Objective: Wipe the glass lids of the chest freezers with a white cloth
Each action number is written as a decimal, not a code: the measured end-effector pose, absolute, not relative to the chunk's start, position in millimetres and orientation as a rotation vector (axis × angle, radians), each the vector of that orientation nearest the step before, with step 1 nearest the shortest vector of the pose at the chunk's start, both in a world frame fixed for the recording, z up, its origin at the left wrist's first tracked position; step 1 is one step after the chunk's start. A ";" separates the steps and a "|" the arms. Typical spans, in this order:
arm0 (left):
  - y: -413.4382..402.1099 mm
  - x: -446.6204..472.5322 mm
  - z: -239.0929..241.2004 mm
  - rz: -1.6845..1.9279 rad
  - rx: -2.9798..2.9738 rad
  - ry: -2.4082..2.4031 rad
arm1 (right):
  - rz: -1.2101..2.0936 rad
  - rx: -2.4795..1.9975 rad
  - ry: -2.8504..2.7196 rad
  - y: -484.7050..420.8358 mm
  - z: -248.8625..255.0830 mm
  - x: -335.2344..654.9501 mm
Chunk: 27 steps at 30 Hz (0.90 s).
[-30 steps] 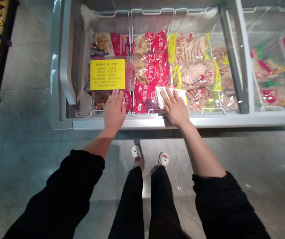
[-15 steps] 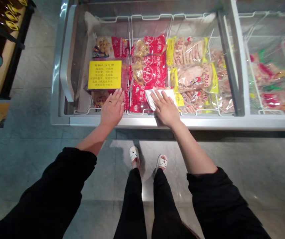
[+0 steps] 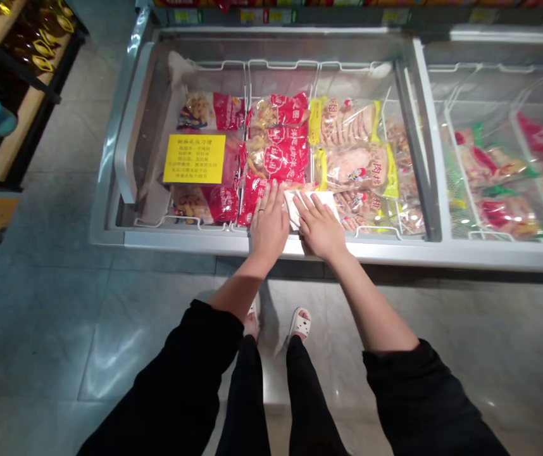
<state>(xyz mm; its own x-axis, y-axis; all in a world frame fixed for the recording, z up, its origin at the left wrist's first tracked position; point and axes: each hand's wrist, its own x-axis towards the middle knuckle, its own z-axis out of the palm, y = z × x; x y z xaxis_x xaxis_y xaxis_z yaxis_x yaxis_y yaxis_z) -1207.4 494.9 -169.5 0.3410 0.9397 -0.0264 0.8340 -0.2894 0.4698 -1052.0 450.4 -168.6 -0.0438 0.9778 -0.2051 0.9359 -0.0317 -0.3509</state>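
Observation:
I stand at a chest freezer with a sliding glass lid. My left hand lies flat on the glass near the front edge, fingers stretched out, above red frozen-food bags. Right beside it my right hand presses flat on a white cloth on the same glass, fingers spread. The two hands almost touch. A yellow notice with dark print is stuck on the lid to the left. Yellow-edged meat packs show under the glass to the right.
A second glass lid covers more packs on the right. A dark shelf unit with bottles stands at the far left across a tiled aisle. My legs and white sandals are below, on a glossy grey tiled floor.
My left hand has slid right along the glass, from below the yellow notice to beside my right hand. The right hand and cloth shifted slightly left. The view tilted back.

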 end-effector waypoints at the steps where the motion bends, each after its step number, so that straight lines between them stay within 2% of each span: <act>1: 494.6 -1204.3 -171.8 0.362 2.213 1.565 | 0.599 -2.126 -2.080 447.2 -167.7 -1044.5; 7: 487.2 -1202.2 -178.8 0.316 2.333 1.489 | 0.566 -2.226 -1.999 406.6 -164.3 -1044.7; 16: 490.8 -1199.7 -174.2 0.217 2.287 1.534 | 0.587 -2.149 -2.077 457.0 -167.8 -1017.6; 27: 488.2 -1201.9 -183.8 0.259 2.319 1.507 | 0.550 -2.245 -2.022 415.5 -163.9 -1029.0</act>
